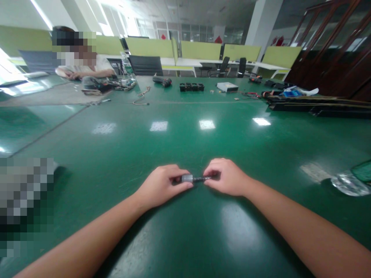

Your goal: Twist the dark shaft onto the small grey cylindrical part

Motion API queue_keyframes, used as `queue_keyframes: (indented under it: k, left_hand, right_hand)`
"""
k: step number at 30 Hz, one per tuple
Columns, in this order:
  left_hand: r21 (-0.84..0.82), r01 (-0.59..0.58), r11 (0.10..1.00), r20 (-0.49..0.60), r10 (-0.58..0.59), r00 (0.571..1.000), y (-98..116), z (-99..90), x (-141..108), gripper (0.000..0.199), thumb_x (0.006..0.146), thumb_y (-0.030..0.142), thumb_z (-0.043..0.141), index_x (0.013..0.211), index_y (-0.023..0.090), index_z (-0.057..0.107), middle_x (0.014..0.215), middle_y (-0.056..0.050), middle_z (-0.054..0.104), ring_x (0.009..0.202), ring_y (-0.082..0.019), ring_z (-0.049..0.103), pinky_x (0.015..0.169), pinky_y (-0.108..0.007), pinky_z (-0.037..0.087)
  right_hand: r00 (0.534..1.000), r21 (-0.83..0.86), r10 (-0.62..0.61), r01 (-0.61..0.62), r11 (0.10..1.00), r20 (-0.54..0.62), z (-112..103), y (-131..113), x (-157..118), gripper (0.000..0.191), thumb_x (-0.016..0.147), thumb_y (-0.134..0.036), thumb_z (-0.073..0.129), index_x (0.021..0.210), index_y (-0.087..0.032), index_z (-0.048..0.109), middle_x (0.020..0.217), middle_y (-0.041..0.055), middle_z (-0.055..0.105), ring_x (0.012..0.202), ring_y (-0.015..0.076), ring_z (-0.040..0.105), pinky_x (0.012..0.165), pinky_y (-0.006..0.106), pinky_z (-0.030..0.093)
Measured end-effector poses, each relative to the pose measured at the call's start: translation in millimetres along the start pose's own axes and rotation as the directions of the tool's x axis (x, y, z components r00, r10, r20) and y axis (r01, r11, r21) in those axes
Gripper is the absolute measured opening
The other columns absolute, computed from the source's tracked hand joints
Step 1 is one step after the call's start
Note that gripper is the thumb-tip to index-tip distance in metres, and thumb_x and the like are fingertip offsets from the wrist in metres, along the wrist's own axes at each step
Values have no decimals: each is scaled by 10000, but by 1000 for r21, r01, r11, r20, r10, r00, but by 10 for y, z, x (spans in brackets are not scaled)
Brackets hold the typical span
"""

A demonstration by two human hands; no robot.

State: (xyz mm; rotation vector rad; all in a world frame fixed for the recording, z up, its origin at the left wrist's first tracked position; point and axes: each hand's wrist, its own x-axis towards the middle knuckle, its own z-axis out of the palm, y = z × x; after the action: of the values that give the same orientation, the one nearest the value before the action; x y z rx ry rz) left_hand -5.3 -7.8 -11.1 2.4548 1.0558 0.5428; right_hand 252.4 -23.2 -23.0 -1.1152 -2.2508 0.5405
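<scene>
A small rod-shaped object (198, 179), with a clear or grey section at its left and a dark section at its right, lies level between my hands, low over the green table (185, 146) or on it. My left hand (165, 183) pinches its grey end between thumb and fingers. At the dark end, my right hand (224, 175) has its thumb and fingertips closed on it. The tips of both hands are a short gap apart, with the dark middle showing between them. What exactly the object is cannot be made out.
Far across the table are a black block (191, 87), a white box (227, 87), a cable (141, 98) and long black strips (319, 106). A clear item (349, 183) lies at right, a blurred grey object (26, 189) at left. A person (84, 61) sits at far left.
</scene>
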Motion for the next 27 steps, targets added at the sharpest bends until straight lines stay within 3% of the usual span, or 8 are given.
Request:
queue_keyframes:
  k: [19, 27]
  left_hand:
    - [-10, 1, 1000, 8, -1, 1000, 5, -2, -4, 291, 892, 479, 673, 1043, 245, 758, 750, 6, 653, 670, -129, 585, 625, -230, 396]
    - [-13, -3, 1000, 2, 3, 1000, 12, -2, -15, 304, 896, 487, 659, 1038, 240, 764, 747, -1, 656, 659, -130, 581, 607, -227, 397]
  right_hand:
    - [999, -25, -8, 9, 1000, 36, -67, 54, -15, 61, 752, -181, 764, 797, -179, 722, 778, 17, 697, 730, 150, 615, 731, 291, 446]
    - [997, -27, 33, -31, 999, 66, -189, 56, -28, 68, 719, -143, 756, 762, -168, 710, 729, 7, 663, 652, 128, 590, 642, 254, 441]
